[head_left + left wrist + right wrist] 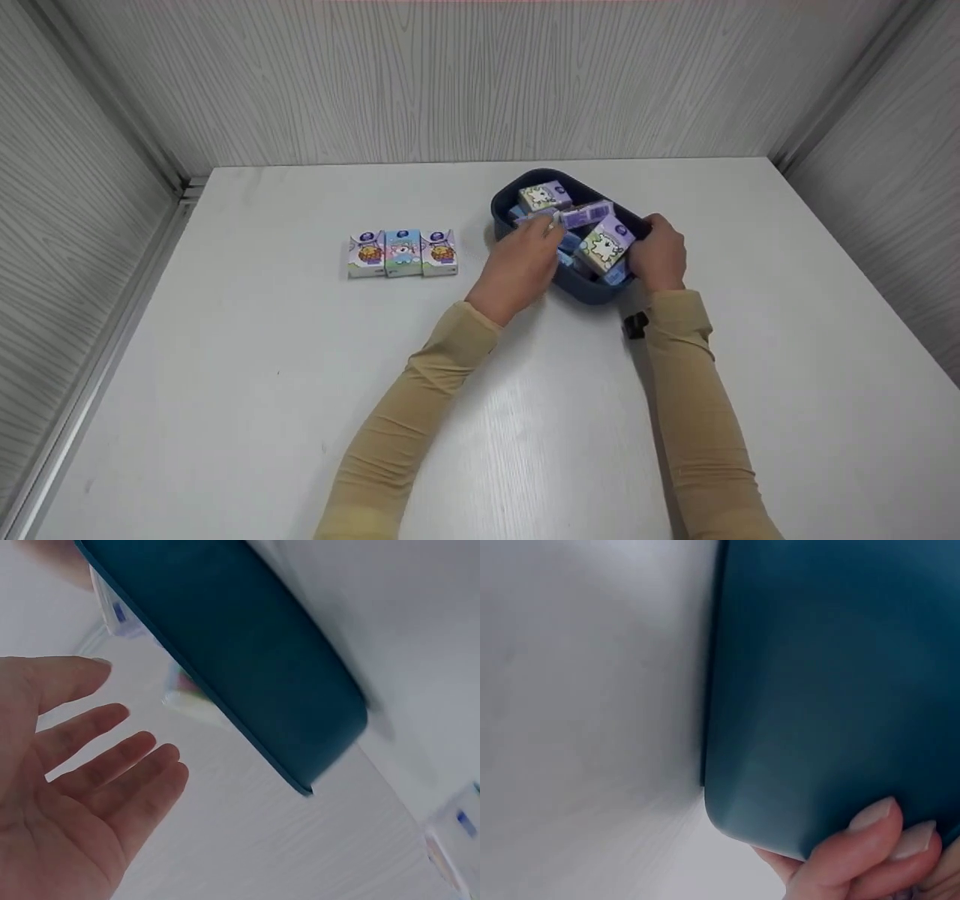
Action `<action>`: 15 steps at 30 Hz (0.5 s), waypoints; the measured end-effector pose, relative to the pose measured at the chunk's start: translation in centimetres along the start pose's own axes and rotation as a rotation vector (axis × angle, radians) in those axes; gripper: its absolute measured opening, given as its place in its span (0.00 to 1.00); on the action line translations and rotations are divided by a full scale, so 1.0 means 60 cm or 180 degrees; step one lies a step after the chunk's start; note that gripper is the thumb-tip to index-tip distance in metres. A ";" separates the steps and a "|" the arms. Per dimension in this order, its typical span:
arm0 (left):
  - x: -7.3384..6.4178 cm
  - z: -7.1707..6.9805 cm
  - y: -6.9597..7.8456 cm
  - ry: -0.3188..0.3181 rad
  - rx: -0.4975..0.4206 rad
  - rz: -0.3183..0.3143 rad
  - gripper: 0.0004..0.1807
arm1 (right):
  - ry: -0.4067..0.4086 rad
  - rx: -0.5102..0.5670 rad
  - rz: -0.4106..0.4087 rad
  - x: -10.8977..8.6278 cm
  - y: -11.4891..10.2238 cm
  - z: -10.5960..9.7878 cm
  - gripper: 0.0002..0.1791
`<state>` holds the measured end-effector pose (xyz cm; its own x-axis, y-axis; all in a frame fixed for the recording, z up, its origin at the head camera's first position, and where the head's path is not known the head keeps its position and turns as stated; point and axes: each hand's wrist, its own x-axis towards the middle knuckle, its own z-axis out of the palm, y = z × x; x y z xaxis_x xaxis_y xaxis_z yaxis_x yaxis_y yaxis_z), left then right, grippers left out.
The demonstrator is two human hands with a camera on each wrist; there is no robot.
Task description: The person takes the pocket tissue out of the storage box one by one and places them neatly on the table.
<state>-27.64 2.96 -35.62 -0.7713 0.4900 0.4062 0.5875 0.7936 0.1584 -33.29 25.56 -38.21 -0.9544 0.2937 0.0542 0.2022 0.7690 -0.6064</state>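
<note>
A dark blue plastic basket (585, 291) stands on the table, loosely filled with small purple and blue printed packs (606, 244). My right hand (660, 253) grips the basket at its right end; the right wrist view has its fingertips (877, 817) on the outer wall. Over the basket's near left rim reaches my left hand (519, 264), close to the packs. The left wrist view shows that hand's fingers (142, 780) spread, with nothing held. Left of the basket, three packs lie side by side in a row: a blue one (403, 253) between two purple-and-white ones.
The white tabletop (225, 360) extends around the basket and the row. A wood-grain panel (465, 82) stands at the back edge, with further panels at left and right. A small black device (635, 325) sits by the right wrist.
</note>
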 end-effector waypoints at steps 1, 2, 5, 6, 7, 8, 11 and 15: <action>0.003 0.003 0.006 -0.0009 -0.0021 0.0024 0.19 | 0.0007 0.0003 0.0003 0.000 -0.001 0.000 0.23; 0.005 0.006 0.011 -0.0015 -0.0027 0.0053 0.19 | 0.0013 0.0003 0.0001 0.000 -0.001 0.000 0.23; 0.012 0.015 0.027 -0.0038 -0.0022 0.0137 0.22 | 0.0011 0.0004 -0.0016 -0.001 -0.002 -0.001 0.23; 0.014 0.018 0.033 -0.0039 0.0007 0.0159 0.22 | 0.0017 0.0008 -0.0026 -0.001 -0.002 -0.001 0.22; 0.015 0.022 0.037 -0.0032 0.0039 0.0191 0.22 | 0.0011 0.0010 -0.0025 -0.001 -0.002 -0.002 0.22; 0.017 0.027 0.042 -0.0032 0.0069 0.0228 0.22 | 0.0009 0.0012 -0.0026 -0.001 -0.002 -0.002 0.22; 0.021 0.040 0.054 -0.0062 0.0153 0.0301 0.21 | 0.0020 0.0037 -0.0025 -0.001 -0.001 -0.003 0.22; 0.025 0.053 0.065 -0.0100 0.0166 0.0306 0.19 | 0.0058 0.0033 -0.0040 -0.001 -0.001 0.000 0.21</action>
<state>-27.29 7.94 -37.25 -0.7198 0.5752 0.3887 0.6463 0.7596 0.0728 -33.25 25.53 -38.18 -0.9526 0.2943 0.0764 0.1877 0.7669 -0.6137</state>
